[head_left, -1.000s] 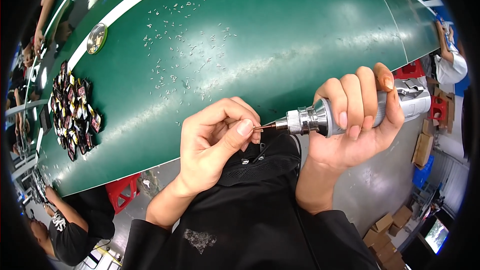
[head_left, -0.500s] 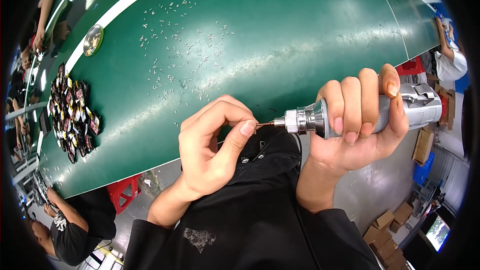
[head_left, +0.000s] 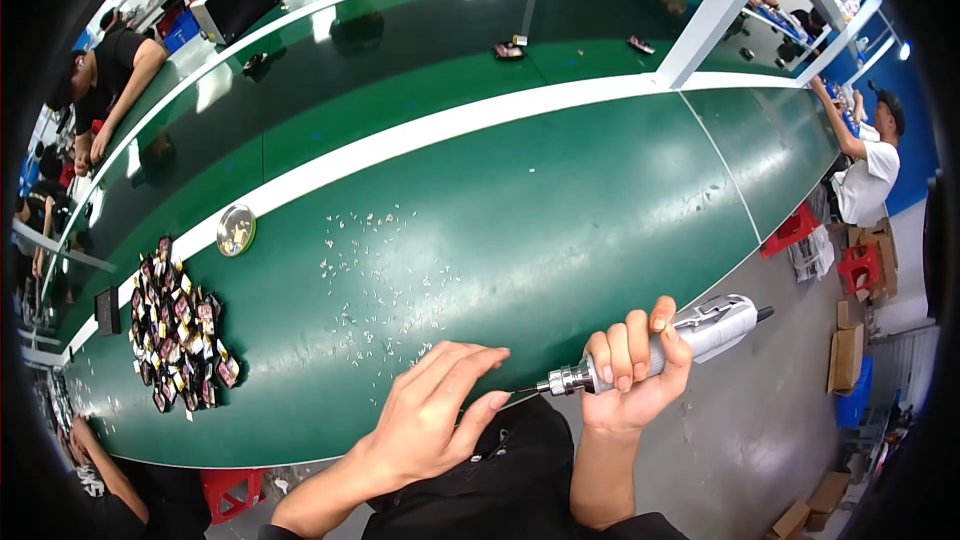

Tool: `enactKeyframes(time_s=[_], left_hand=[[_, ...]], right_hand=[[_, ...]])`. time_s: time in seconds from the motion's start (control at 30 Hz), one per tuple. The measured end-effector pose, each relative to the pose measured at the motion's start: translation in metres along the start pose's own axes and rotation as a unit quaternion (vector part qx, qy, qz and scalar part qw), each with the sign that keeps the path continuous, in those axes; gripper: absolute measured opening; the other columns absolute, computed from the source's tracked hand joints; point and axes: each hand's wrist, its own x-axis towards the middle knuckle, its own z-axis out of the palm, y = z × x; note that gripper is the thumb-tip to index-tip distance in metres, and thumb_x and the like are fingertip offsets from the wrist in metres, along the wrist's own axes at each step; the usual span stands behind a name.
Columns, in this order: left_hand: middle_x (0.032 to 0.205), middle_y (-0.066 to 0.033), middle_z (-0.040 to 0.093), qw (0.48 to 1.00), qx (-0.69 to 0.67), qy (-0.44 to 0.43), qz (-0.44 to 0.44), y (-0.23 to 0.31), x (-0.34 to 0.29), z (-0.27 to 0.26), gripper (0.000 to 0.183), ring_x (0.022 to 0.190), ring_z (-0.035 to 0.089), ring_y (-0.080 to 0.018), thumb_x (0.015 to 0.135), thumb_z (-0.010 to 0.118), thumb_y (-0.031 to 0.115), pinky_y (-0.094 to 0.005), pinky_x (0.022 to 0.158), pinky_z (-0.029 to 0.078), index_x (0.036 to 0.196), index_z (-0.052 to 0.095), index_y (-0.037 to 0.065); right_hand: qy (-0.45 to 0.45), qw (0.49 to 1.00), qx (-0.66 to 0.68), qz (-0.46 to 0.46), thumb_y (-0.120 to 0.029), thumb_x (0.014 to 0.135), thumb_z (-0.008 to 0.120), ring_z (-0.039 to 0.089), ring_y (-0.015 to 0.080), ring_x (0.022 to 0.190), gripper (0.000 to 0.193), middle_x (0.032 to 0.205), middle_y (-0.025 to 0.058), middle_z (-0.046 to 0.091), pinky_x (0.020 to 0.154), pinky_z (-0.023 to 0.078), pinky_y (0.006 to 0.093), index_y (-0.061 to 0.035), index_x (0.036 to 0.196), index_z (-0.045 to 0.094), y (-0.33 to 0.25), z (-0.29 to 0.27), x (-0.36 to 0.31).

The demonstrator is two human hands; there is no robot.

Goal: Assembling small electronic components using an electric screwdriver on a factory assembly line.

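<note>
My left fingers (head_left: pixel 465 374) have parted wide, leaving the bit (head_left: pixel 527 391) unpinched; my right fingers (head_left: pixel 619 352) hold the grey driver (head_left: pixel 715 330)

Driver (head_left: pixel 720 325), gray/silver cyl., in R hand (head_left: pixel 636 395).
Slanted, rear to upper R of view; thin dk. bit (head_left: pixel 527 392) pts. L, tip nr. L hand (head_left: pixel 430 420), at thumb.

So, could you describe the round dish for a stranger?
On the green table, follow the white strip leftward. The dish sits by it, just beyond the heap of dark packets. Unlike the packets, it is round, with yellowish bits inside.
</note>
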Motion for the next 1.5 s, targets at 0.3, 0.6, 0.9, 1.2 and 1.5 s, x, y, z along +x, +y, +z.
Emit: enactKeyframes(time_s=[0.3, 0.6, 0.9, 1.2, 1.5], left_hand=[[0.067, -0.0187, 0.057, 0.975, 0.209, 0.068, 0.024, -0.103, 0.182, -0.02, 0.019, 0.072, 0.06, -0.0368, 0.09, 0.054, 0.014, -0.0433, 0.07, 0.046, 0.085, 0.059, -0.003], [0.102, -0.0185, 0.057, 0.92, 0.36, 0.129, -0.083, -0.163, 0.322, 0.017, 0.041, 0.102, 0.055, -0.0355, 0.08, 0.068, 0.024, -0.045, 0.084, 0.048, 0.11, 0.052, 0.001], [0.094, -0.0141, 0.064, 0.932, 0.345, 0.093, 0.064, -0.171, 0.321, -0.001, 0.026, 0.094, 0.058, -0.0296, 0.075, 0.066, 0.01, -0.0395, 0.083, 0.048, 0.098, 0.061, 0.0], [0.11, -0.0121, 0.061, 0.959, 0.125, -0.174, 0.184, -0.073, 0.163, 0.014, 0.043, 0.098, 0.057, -0.029, 0.069, 0.069, 0.002, -0.0381, 0.086, 0.049, 0.11, 0.059, 0.001], [0.116, -0.0133, 0.056, 0.961, 0.072, -0.226, 0.139, -0.043, 0.066, 0.024, 0.046, 0.1, 0.056, -0.0313, 0.068, 0.068, -0.003, -0.0392, 0.086, 0.048, 0.113, 0.056, 0.0]], right_hand=[[0.098, 0.994, 0.043, 0.019, -0.014, 0.089, 0.047, 0.033, 0.0095, 0.04, 0.007, 0.051, -0.0012, 0.034, 0.045, 0.036, 0.0261, -0.0075, 0.086, 0.047, 0.007, -0.029, 0.015], [0.043, 0.994, 0.051, 0.083, -0.016, 0.088, 0.047, 0.034, 0.0101, 0.04, 0.008, 0.05, -0.0011, 0.034, 0.046, 0.037, 0.0287, -0.0079, 0.087, 0.048, 0.004, -0.046, 0.02], [0.036, 0.993, 0.05, 0.104, -0.017, 0.088, 0.047, 0.035, 0.0107, 0.041, 0.009, 0.051, -0.0005, 0.036, 0.048, 0.038, 0.0295, -0.0083, 0.087, 0.049, 0.002, -0.044, 0.018], [0.031, 0.99, 0.083, 0.112, -0.017, 0.09, 0.048, 0.036, 0.01, 0.041, 0.01, 0.052, -0.0014, 0.036, 0.048, 0.038, 0.0277, -0.0074, 0.088, 0.047, -0.005, -0.048, 0.01], [-0.001, 0.992, 0.052, 0.118, -0.017, 0.092, 0.044, 0.036, 0.0102, 0.04, 0.01, 0.052, -0.0009, 0.037, 0.046, 0.038, 0.0279, -0.0076, 0.089, 0.045, -0.007, -0.042, -0.022]])
